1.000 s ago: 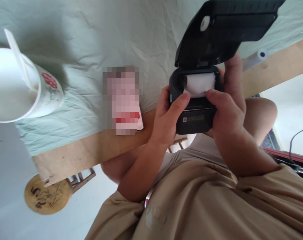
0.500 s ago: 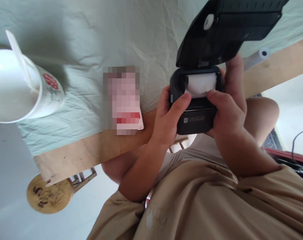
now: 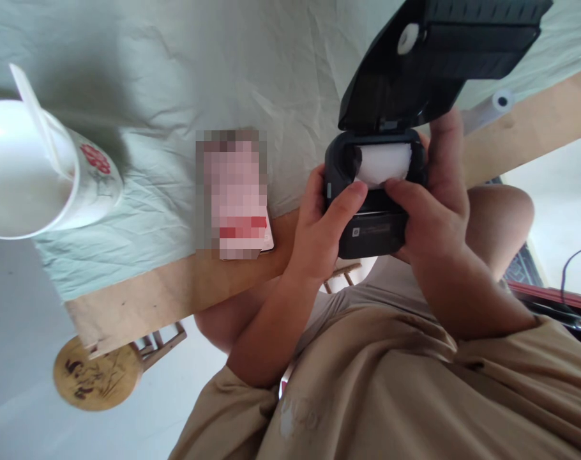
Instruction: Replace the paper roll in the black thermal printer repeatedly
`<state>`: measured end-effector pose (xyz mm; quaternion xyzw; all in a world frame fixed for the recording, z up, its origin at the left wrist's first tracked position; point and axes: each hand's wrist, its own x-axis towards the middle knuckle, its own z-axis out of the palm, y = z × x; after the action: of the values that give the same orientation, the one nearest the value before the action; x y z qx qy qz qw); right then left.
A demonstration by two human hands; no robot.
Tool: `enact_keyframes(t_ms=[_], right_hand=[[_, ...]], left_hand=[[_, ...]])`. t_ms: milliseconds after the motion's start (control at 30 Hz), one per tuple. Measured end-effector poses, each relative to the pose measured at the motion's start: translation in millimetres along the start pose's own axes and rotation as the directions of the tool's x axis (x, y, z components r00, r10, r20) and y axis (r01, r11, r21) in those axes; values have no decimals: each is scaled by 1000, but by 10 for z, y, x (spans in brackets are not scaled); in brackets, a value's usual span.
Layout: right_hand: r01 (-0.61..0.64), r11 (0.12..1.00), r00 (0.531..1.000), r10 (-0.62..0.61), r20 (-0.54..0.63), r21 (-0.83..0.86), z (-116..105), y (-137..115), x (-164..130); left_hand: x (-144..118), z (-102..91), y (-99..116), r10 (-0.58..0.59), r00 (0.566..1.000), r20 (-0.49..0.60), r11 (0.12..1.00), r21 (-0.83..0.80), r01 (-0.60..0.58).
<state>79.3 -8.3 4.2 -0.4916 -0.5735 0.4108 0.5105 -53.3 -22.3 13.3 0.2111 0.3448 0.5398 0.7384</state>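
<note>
Right of centre, both hands, left hand (image 3: 319,230) and right hand (image 3: 431,217), clamp the small black plastic printer (image 3: 374,191) off the surface, lid flipped up, thumbs apparently steadying its white paper roll (image 3: 384,163).

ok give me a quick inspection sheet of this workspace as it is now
surface: wooden table partly covered by a wrinkled pale green cloth
job's things: small black printer, lid up, white paper roll inside
clutter: white cup with straw, blurred card, spare paper roll
hands: left hand and right hand both grip the printer, thumbs by the roll
cables: dark cable at far right
surroundings: round wooden stool below the table edge
</note>
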Motion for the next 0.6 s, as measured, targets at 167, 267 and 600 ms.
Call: enact_keyframes(t_ms=[167, 267, 600], right_hand=[[28, 999, 999, -29, 41, 25, -30, 21, -13], [69, 994, 994, -76, 82, 87, -67, 44, -26], [36, 999, 998, -36, 57, 4, -312, 38, -118]], left_hand=[[-5, 14, -18, -11, 1000, -13, 998, -56, 10], [-5, 23, -14, -21, 1000, -17, 997, -69, 20], [6, 11, -3, -17, 1000, 2, 993, -117, 17]])
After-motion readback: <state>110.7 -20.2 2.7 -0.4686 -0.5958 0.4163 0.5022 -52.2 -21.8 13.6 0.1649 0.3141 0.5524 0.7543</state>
